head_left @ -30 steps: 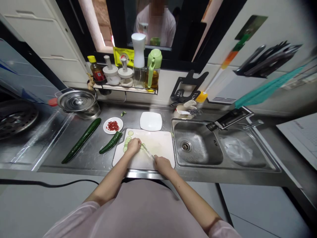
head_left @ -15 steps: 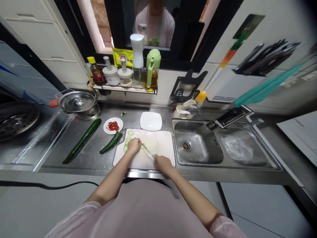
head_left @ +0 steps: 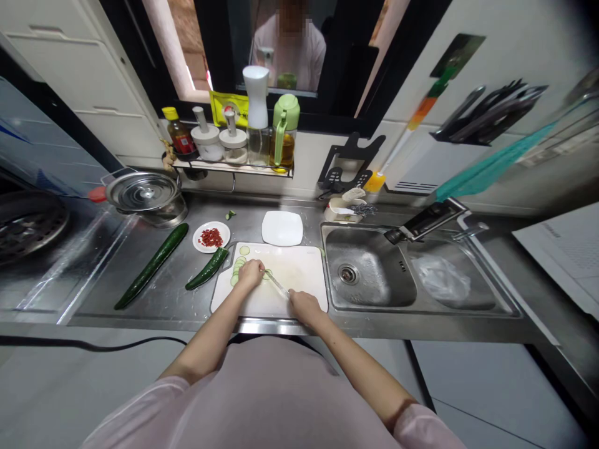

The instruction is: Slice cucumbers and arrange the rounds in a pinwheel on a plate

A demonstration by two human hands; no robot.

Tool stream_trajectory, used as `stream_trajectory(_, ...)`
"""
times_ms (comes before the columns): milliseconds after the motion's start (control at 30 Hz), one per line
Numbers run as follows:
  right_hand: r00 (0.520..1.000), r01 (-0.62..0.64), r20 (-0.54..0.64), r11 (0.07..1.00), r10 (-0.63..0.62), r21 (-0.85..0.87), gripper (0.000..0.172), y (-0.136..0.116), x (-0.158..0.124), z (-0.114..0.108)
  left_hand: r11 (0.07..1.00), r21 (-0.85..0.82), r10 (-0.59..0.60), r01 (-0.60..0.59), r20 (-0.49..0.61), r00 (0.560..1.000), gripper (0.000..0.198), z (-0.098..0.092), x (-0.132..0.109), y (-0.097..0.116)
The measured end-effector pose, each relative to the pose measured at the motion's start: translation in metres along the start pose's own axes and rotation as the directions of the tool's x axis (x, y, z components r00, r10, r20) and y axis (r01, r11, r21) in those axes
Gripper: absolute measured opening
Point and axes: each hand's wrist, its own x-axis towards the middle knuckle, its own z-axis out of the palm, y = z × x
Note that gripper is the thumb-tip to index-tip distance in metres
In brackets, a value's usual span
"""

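Steel kitchen counter [head_left: 180,308] with cutting board and two bare hands

Right hand [head_left: 305,307], one: closed around the handle of one knife [head_left: 279,286], blade angled forward and leftward, presumably to bring the edge close to the other hand's fingers.

Left hand [head_left: 251,274], one: fingers bunched low beside the knife's tip, seemingly for steadying; whether they grip anything cannot be told, the hand hiding what lies beneath.

Cutting board [head_left: 306,268], one: white, directly before the person, likely so both hands reach it.

Cucumber slices [head_left: 236,270], several: overlapping row beside the left hand, exact count hidden; one lone slice [head_left: 244,251] beyond.

Cucumbers, two: one cut cucumber [head_left: 204,270] at the board's left side, one long cucumber [head_left: 152,266] farther left, probably laid aside for working room.

Plates, two: one round plate [head_left: 226,241] bearing red pieces [head_left: 210,237]; one squarish plate [head_left: 282,228] just behind the board, apparently within easy reach.

Wall rack [head_left: 234,167], one: five containers in line.
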Motion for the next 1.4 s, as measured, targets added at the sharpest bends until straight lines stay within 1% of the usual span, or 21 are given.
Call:
stream_trajectory(333,1.0,-0.001,-0.012,1.0,0.001,-0.021,0.032,-0.002,-0.001,0.001,1.0,-0.003,-0.009,0.009,0.005,1.0,0.015,-0.001,-0.001,0.001)
stream_trajectory(433,1.0,-0.006,-0.014,1.0,0.006,-0.017,0.032,0.001,-0.003,0.005,1.0,-0.005,-0.003,0.003,0.005,1.0,0.015,0.0,-0.001,0.0)
stream_trajectory(567,1.0,-0.023,0.013,0.999,0.023,-0.027,0.031,0.008,-0.011,0.011,1.0,0.001,0.001,-0.001,-0.002,1.0,0.018,0.001,-0.003,0.0)
stream_trajectory(733,0.999,-0.04,0.017,0.999,0.041,-0.03,0.032,0.015,-0.02,0.017,0.999,0.049,0.02,-0.02,-0.006,1.0,0.02,0.001,-0.005,0.002)
stream_trajectory(867,0.999,-0.051,0.007,0.999,0.051,0.001,0.03,0.016,-0.024,0.022,0.997,0.076,0.036,-0.034,-0.028,0.999,0.021,0.001,-0.008,0.006)
stream_trajectory(1033,0.997,-0.071,-0.027,0.997,0.071,0.022,0.03,0.016,-0.027,0.028,0.999,0.038,0.029,-0.027,-0.057,0.998,0.022,0.003,-0.014,0.01)
stream_trajectory(1233,0.997,-0.081,-0.018,0.996,0.081,0.035,0.03,0.017,-0.026,0.028,1.0,-0.022,0.006,-0.008,-0.118,0.993,0.034,0.007,-0.025,0.011)
stream_trajectory(1400,0.996,-0.082,-0.015,0.996,0.083,0.036,0.03,0.018,-0.025,0.028,0.999,-0.023,0.022,-0.026,-0.153,0.988,0.026,0.01,-0.036,0.014)
